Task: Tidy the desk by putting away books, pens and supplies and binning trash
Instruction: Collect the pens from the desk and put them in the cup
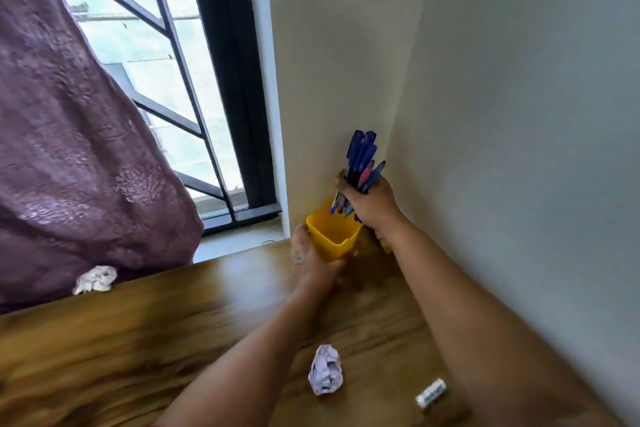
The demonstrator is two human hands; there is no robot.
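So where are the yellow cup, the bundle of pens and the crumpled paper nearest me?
yellow cup point(334, 242): head view, front wall.
bundle of pens point(360, 156): head view, capped tops.
crumpled paper point(325, 370): head view, middle of the ball.

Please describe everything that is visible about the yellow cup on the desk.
The yellow cup is a small open container with squarish, rounded corners, apparently smooth plastic. It tilts slightly and sits at the desk's far corner beside the wall. Its inside looks empty. The left hand grips its near side. The right hand holds a bundle of pens with their tips just above the rim.

Both bare arms reach forward, left hand point(313, 258) apparently curled in a grip, right hand point(369, 203) fisted higher.
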